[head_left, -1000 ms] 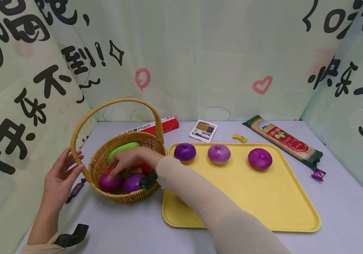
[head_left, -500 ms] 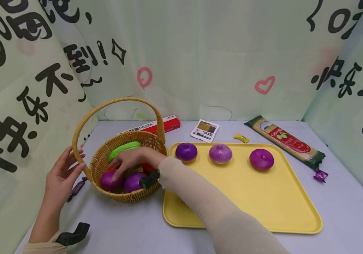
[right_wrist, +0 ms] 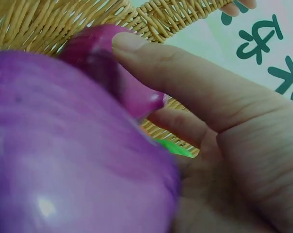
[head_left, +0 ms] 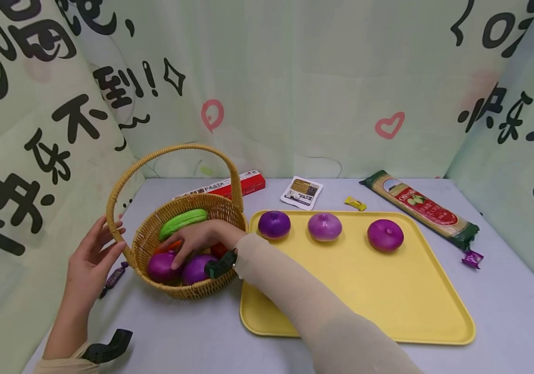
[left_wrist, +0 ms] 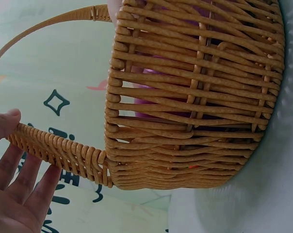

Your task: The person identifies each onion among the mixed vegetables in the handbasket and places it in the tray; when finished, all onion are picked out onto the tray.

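Observation:
In the head view, a wicker basket (head_left: 187, 291) stands on the left of the table. My left hand (head_left: 90, 259) grips the lower left end of its arched handle (head_left: 116, 195). In the left wrist view, thumb and fingers lie on either side of that handle (left_wrist: 64, 150). My right hand (head_left: 199, 236) reaches into the basket, its thumb resting on a reddish-purple onion (head_left: 160, 269). The right wrist view has the thumb nearly straight against that onion (right_wrist: 100, 63), its fingers partly hidden behind. Another purple onion (head_left: 195, 270) lies beside it, below a green ridged vegetable (head_left: 183, 221) and something orange-red.
A yellow tray (head_left: 356, 291) on the right holds three purple onions along its far side. Behind are a red pasta box (head_left: 252, 183), a white packet (head_left: 302, 192), a yellow candy (head_left: 355, 203) and a long pasta bag (head_left: 418, 205). Purple-wrapped candies (head_left: 472, 259) lie at both sides.
My right thumb has shifted right across the reddish-purple onion, and the fingers have drawn back from the green vegetable, which shows more. My left hand stays on the handle.

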`<state>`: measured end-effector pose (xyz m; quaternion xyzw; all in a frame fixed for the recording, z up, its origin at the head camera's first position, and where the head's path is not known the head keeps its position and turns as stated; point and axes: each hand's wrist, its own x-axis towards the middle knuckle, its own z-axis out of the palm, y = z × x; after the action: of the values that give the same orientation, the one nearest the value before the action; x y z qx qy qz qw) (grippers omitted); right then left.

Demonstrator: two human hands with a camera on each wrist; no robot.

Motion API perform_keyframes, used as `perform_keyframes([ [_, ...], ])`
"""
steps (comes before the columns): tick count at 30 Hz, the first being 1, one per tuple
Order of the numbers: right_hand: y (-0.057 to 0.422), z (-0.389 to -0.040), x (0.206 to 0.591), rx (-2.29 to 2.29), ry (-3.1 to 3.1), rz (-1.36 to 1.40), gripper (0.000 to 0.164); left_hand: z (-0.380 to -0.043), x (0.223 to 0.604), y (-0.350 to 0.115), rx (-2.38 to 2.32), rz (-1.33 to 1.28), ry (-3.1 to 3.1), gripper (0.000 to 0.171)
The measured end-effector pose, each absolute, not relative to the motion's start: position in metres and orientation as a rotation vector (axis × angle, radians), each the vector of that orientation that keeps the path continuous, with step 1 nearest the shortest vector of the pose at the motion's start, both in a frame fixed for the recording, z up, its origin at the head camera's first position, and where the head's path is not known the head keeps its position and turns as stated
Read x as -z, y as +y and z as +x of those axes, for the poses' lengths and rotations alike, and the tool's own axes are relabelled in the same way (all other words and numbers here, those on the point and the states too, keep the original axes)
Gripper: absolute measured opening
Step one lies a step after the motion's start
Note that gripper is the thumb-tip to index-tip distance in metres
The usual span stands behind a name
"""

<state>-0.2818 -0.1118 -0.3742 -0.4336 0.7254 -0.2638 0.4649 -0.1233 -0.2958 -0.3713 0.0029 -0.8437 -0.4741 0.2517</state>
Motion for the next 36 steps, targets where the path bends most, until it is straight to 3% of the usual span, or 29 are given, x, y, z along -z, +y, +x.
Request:
perform_keyframes([
  [19,-0.1147,-0.2790,0.3684,0.542,1.770,-1.130,0.070,-0.1237,0.3722,-0.2960,1.298,-0.001,-2.292,0.067],
  [29,-0.1142,-0.2766,0.3677,0.694,1.763,-1.025,0.048,-0.1236,0.3712,-0.2947,1.292,0.012,-2.295,0.066],
  [36,-0.1145,-0.2765,0.3687,0.615,1.784,-1.068,0.049,-0.1236,0.3714,-0.2949,1.285,0.016,-2.301,0.066],
])
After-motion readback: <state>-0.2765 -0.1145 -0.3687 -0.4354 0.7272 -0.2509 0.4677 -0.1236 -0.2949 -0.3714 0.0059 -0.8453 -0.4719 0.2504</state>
